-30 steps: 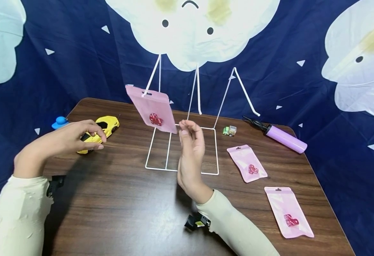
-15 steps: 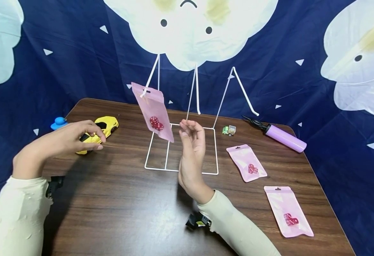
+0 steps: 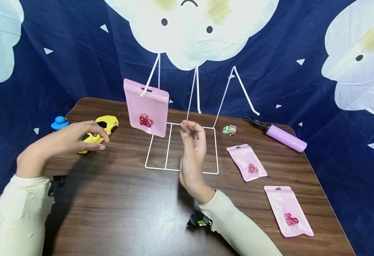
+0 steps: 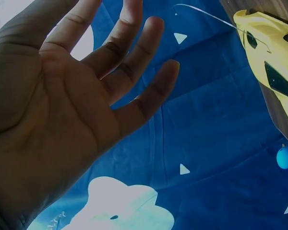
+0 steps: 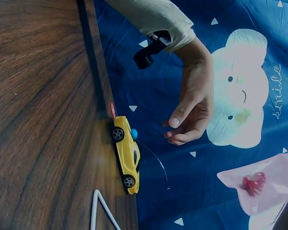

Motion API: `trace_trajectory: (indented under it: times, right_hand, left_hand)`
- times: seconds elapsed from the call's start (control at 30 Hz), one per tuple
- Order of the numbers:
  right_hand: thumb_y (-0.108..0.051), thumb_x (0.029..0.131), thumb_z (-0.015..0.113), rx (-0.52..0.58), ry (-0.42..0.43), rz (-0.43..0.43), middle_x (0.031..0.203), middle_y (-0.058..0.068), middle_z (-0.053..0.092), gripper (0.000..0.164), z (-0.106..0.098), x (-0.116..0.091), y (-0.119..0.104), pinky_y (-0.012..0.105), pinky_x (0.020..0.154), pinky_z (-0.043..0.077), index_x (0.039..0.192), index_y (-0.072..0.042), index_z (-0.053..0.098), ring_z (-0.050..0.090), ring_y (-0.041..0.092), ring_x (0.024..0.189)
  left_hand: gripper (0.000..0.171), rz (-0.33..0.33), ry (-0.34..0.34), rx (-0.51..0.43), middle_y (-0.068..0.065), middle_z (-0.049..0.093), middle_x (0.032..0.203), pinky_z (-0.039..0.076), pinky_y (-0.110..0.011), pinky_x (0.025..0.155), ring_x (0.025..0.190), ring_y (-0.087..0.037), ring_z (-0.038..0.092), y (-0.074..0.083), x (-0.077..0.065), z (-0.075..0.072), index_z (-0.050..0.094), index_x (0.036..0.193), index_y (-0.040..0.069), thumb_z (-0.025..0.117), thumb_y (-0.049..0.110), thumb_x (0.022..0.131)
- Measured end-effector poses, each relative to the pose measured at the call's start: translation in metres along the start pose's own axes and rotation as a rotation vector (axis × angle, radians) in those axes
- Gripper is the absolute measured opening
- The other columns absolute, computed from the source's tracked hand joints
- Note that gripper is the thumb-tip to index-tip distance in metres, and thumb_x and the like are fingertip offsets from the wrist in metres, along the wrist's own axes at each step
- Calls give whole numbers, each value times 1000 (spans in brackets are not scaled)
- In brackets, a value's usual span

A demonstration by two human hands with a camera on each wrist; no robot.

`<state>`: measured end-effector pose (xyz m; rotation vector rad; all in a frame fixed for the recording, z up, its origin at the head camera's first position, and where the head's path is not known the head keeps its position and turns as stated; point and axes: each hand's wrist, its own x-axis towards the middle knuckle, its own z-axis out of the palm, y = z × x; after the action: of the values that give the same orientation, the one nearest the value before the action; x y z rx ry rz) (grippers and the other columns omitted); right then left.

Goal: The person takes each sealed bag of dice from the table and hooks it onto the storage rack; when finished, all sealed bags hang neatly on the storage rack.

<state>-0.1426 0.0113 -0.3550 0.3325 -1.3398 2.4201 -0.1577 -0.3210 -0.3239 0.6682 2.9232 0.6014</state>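
Note:
A pink zip bag with red dice in it hangs by its slot from the left prong of a white wire rack. To the right of the bag is my right hand, raised off the table, palm turned inward, fingers loosely bent around nothing. My left hand hovers in front of a yellow toy car, fingers relaxed and apart; its bare palm shows in the left wrist view. Two more pink bags with red dice, one nearer the rack and a front one, lie on the table at right.
A small green toy truck stands behind the right-hand bags. Further right lies a purple hand pump. A blue rubber duck sits at the far left. Two other rack prongs jut forward, bare. A blue cloth backdrop encloses the table.
The hanging bag has swung and twisted on its prong, and its front now faces me more squarely. Both hands have stayed nearly in place.

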Motion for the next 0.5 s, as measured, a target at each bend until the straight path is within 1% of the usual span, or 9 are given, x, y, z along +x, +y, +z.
trace_trajectory:
  times: [0.07,0.13,0.2,0.27,0.43,0.5]
  right_hand:
    - [7,102,49,0,2,-2,128,6,61,27,-1,1,-1,46,117,41,123,-6,58,59,26,130]
    - [8,102,49,2,4,-6,128,6,62,27,-2,2,-2,46,117,42,123,-6,59,59,26,129]
    - [8,102,48,-1,10,-14,127,6,62,28,-3,3,-2,44,116,43,122,-7,59,59,26,128]
    - [8,101,48,-5,16,-22,127,6,63,28,-6,3,-2,43,115,43,121,-8,60,60,25,128]
    - [8,101,47,-34,35,-20,129,5,64,29,-14,4,-1,44,114,43,121,-8,61,60,26,130]
    - [8,101,47,-45,42,-16,129,6,64,29,-17,5,-1,45,113,43,121,-8,62,60,28,131]
  left_hand:
    - [17,-14,-10,-9,0,72,116,52,-47,95,107,-25,62,1,0,1,79,109,17,86,16,93]
    - [17,-20,-14,-18,0,72,117,52,-45,94,107,-25,62,3,1,2,79,109,17,86,16,93]
    - [17,-24,-18,-29,-1,71,117,52,-44,93,106,-25,62,4,2,3,79,109,18,86,17,93]
    - [16,-30,-23,-38,-1,71,118,52,-45,93,106,-25,61,5,3,4,78,108,19,86,19,94]
    - [17,-42,-45,-60,1,71,114,52,-51,94,105,-25,61,5,7,6,77,108,19,86,20,94]
    - [17,-39,-56,-64,3,70,111,52,-50,93,102,-24,60,5,8,7,77,108,19,86,18,93]
